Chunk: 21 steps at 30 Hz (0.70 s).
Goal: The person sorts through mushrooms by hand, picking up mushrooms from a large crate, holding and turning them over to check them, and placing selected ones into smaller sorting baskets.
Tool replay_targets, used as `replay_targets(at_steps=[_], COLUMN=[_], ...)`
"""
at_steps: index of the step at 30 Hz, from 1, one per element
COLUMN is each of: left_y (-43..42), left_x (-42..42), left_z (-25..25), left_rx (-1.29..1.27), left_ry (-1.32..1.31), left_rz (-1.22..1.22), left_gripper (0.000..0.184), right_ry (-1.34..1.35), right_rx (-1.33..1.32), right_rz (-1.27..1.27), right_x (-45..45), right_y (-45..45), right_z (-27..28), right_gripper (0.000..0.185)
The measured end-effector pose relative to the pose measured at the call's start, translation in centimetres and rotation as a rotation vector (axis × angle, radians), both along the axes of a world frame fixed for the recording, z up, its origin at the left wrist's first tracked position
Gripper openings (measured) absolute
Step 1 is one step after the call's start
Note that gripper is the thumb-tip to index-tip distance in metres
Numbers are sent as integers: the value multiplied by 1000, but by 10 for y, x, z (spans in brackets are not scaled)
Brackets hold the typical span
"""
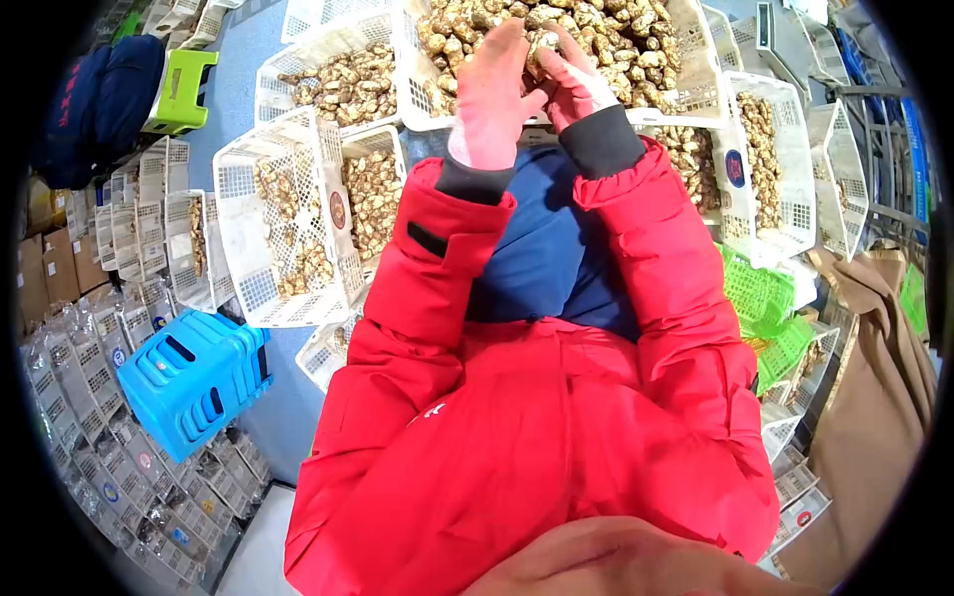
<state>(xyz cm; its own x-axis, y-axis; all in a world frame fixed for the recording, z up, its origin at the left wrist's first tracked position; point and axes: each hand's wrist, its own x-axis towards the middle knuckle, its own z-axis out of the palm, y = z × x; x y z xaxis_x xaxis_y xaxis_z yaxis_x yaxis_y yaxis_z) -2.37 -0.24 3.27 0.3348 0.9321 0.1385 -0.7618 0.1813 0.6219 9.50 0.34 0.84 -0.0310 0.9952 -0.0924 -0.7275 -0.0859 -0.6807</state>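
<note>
A large white crate in front of me is heaped with knobby brown-and-cream tubers. Above this heap, my right hand has its fingers curled round one pale tuber. My left hand is just beside it, fingers stretched forward and thumb out toward the right hand. Its fingertips come close to the held tuber; whether they touch it I cannot tell. Both hands look pinkish, with dark cuffs at the wrists.
More white lattice crates of tubers stand at left and right. A blue plastic stool is at lower left, a green stool at upper left. Green baskets and a brown cloth lie to the right.
</note>
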Motion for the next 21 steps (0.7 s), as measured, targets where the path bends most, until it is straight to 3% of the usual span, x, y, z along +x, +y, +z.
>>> replay_targets(at_steps=[6, 11, 17, 21], left_y=[5, 2, 7, 10], left_x=[-17, -18, -17, -27], left_z=[-3, -17, -37, -40], left_rx=[-128, -72, 209, 340], left_ry=[-301, 568, 1320, 1469], left_rz=[-74, 158, 310, 362], left_gripper=[60, 50, 43, 33], right_ry=[-70, 10, -61, -235], right_rx=[-37, -197, -159, -201], right_rz=[87, -31, -47, -110], right_x=[4, 7, -7, -15], right_y=[3, 4, 10, 10], right_z=[1, 9, -6, -3], right_gripper=[44, 37, 41, 42])
